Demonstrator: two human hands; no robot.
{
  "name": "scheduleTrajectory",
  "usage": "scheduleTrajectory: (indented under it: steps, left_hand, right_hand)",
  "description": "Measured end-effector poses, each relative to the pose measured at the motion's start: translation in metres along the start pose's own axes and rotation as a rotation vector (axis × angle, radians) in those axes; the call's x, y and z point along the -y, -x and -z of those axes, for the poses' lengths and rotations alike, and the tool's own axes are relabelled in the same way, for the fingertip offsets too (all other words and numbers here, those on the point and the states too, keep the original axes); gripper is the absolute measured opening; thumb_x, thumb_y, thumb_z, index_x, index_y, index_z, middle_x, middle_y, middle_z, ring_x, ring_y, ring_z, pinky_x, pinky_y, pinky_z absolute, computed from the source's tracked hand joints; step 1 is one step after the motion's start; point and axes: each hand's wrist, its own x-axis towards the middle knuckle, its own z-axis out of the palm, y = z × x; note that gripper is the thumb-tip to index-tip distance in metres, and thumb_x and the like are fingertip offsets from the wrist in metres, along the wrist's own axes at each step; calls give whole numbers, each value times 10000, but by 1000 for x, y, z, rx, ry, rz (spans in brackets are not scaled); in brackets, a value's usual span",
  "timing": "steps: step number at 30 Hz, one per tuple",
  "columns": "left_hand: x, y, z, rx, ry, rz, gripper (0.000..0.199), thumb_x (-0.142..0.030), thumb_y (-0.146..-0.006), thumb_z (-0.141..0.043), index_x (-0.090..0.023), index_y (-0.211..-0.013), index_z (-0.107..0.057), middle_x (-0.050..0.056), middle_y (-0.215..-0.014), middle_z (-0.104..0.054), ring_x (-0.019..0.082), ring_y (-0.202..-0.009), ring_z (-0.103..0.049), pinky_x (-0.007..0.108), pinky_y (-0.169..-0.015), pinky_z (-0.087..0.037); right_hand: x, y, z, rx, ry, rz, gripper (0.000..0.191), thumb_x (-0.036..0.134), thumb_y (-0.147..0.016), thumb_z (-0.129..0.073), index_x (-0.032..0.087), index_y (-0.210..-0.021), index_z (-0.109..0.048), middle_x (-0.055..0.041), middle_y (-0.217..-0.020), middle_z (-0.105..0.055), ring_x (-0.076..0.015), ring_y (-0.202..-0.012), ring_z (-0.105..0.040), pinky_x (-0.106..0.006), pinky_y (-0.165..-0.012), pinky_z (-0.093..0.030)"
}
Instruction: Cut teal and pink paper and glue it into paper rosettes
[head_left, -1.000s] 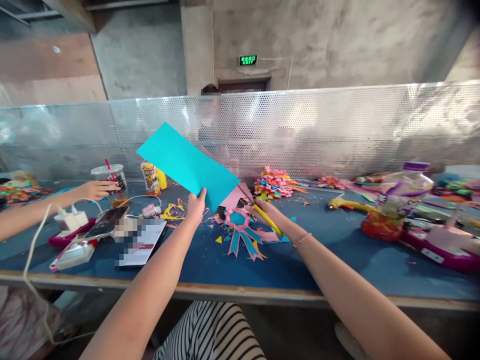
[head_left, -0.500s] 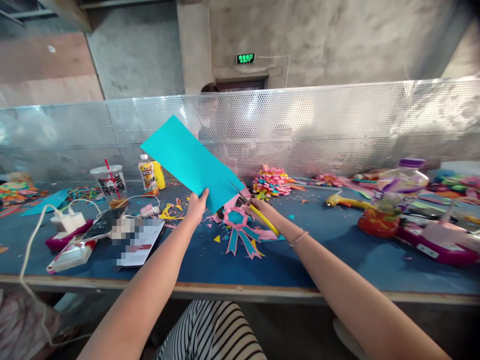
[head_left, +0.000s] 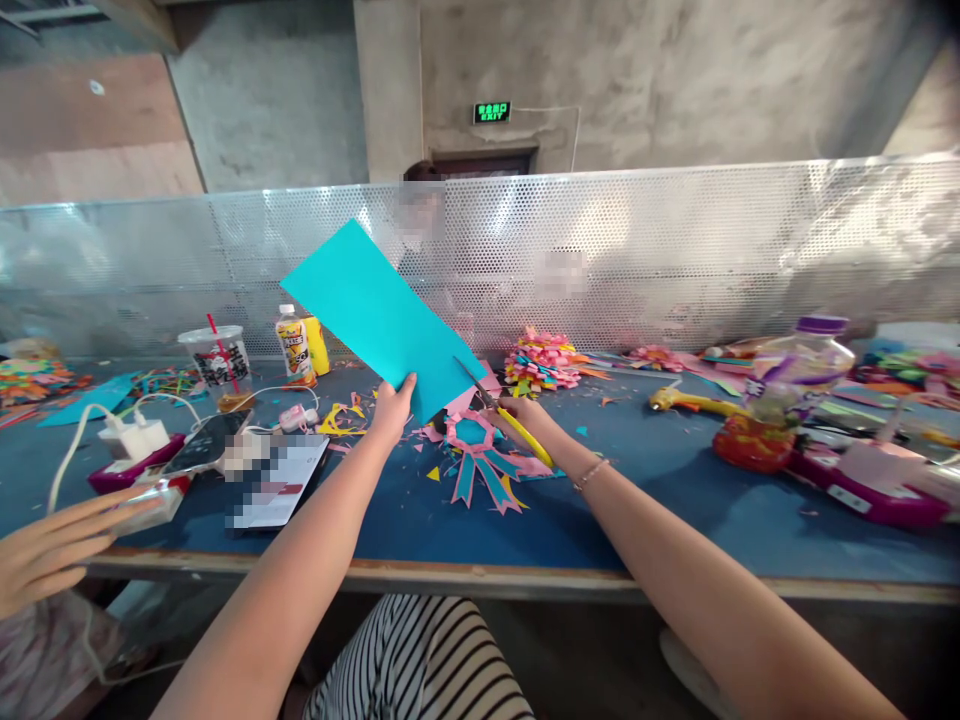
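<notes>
Here's my left hand (head_left: 391,408), pinched closed on the lower edge of a flat, bright turquoise rectangular paper sheet (head_left: 375,310), thumb on the near face, fingers hidden behind. The sheet tilts in the air, above and left of the pink-and-blue paper rosette with ribbon tails (head_left: 476,464) lying on the blue tabletop (head_left: 570,535). And my right hand (head_left: 529,414), just right of the rosette's ring, is curled closed around the yellow-handled metal scissors (head_left: 531,438)! 1 slim blade shows across the sheet's right-hand end; how far the blades are spread, I can't tell. A pale pink paper piece (head_left: 466,400) shows just behind the rosette, a layered pink-and-yellow paper pile (head_left: 544,358) behind and to its right. Left of the rosette, a device with a lit white screen (head_left: 281,498); farther left, another person's hand (head_left: 60,548), fingers outstretched. Well right of the rosette: a clear plastic bottle with a purple cap (head_left: 804,365).
</notes>
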Motion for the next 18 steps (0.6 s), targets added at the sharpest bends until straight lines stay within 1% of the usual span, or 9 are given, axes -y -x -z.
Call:
scheduleTrajectory:
  steps: [2,4,7,9,12,15,18]
  left_hand:
    - [1,0,0,-11,-21,18,396,-450,-732,-551,-156,-994,-594,113,-1075,-614,253,-994,-559,348,-875,-419]
    - [2,-1,1,-23,-42,28,418,-468,-728,-547,-154,-1001,-588,117,-1062,-617,258,-975,-564,356,-862,-422]
    - [1,-1,2,-47,-85,14,426,-485,-736,-525,-152,-995,-584,122,-1041,-619,270,-972,-559,368,-862,-412]
    - [-2,-1,3,-86,-129,7,412,-488,-733,-525,-153,-965,-592,124,-1021,-622,278,-979,-550,370,-879,-394]
    - [-6,0,4,-128,-164,28,387,-485,-721,-540,-160,-922,-602,123,-987,-628,284,-974,-547,361,-887,-382]
    - [-10,2,4,-125,-185,20,358,-458,-725,-547,-164,-920,-603,124,-991,-627,289,-979,-546,358,-885,-380]
    - [-14,3,3,-112,-168,-2,310,-415,-722,-565,-170,-908,-609,114,-994,-632,284,-991,-544,349,-895,-377]
  right_hand:
    - [4,2,0,-10,-7,-10,376,516,-700,-500,159,-585,-488,12,-512,-418,-93,-485,-355,-228,-447,-244]
    - [7,3,1,-9,-25,12,367,507,-715,-488,156,-608,-508,9,-515,-429,-96,-487,-360,-231,-454,-257]
    - [11,4,2,9,-53,40,378,508,-730,-464,155,-597,-497,4,-521,-439,-102,-494,-377,-236,-462,-277]
    - [12,5,2,46,-81,49,379,518,-726,-466,160,-603,-486,7,-527,-446,-102,-489,-389,-234,-458,-291]
    - [12,6,2,111,-145,23,369,533,-719,-482,171,-647,-473,18,-524,-453,-97,-465,-400,-224,-437,-310]
    - [12,8,3,170,-218,-28,375,551,-733,-467,183,-665,-456,24,-514,-450,-87,-433,-393,-213,-413,-317]
    - [16,10,6,244,-274,-80,403,578,-740,-440,188,-642,-441,29,-486,-432,-78,-389,-361,-210,-377,-303]
